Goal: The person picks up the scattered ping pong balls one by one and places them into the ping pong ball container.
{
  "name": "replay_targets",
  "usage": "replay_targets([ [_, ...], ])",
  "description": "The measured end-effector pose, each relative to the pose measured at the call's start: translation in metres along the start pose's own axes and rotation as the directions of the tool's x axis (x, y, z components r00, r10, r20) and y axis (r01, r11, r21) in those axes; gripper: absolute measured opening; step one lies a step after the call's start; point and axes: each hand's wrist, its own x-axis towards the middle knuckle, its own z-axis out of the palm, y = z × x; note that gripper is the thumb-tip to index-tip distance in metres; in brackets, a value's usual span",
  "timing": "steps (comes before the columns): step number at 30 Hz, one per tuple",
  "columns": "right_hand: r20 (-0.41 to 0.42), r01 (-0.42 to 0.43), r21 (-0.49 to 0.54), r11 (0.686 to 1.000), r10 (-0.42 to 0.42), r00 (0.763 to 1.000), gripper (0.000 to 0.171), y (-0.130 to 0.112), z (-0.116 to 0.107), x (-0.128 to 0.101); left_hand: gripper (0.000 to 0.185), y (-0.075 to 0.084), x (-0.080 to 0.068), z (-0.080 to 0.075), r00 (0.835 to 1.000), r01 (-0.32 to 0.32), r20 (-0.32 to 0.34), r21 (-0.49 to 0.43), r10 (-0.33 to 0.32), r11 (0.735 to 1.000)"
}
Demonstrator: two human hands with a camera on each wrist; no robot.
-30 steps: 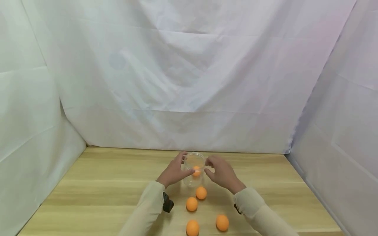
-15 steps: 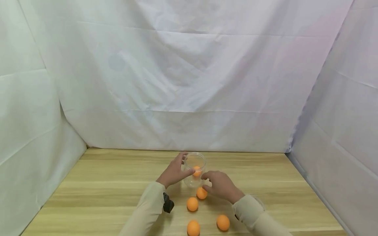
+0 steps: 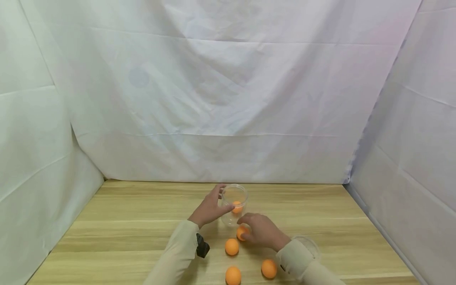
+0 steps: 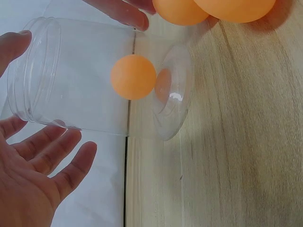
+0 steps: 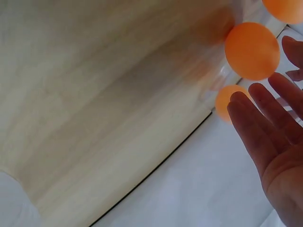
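Observation:
A clear plastic jar [image 3: 234,202] stands on the wooden table [image 3: 135,221] with one orange ball [image 3: 236,207] inside. My left hand [image 3: 213,206] cups the jar's left side. In the left wrist view its fingers [image 4: 52,161] are straight, its thumb tip lies at the rim, and the jar [image 4: 80,80] sits between them. My right hand [image 3: 253,229] reaches down with straight fingers [image 5: 265,118] onto a second orange ball [image 3: 242,232] just in front of the jar. That ball [image 5: 252,51] lies at my fingertips, not enclosed.
Three more orange balls lie nearer to me: one at the centre [image 3: 232,247], one at the front edge [image 3: 233,275] and one to the right [image 3: 268,268]. A clear round lid [image 3: 308,244] lies by my right sleeve. White cloth walls enclose the table.
My right hand has come down from beside the jar's mouth to the ball in front of the jar. The left hand and the jar have stayed in place.

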Motion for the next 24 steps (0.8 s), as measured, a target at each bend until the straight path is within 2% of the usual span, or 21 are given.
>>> replay_targets([
  [24, -0.018, 0.04, 0.028, 0.999, -0.039, 0.999, 0.02, 0.0, 0.013, -0.002, 0.073, 0.0, 0.0, 0.001, 1.0, -0.003, -0.004, 0.002, 0.003, 1.0],
])
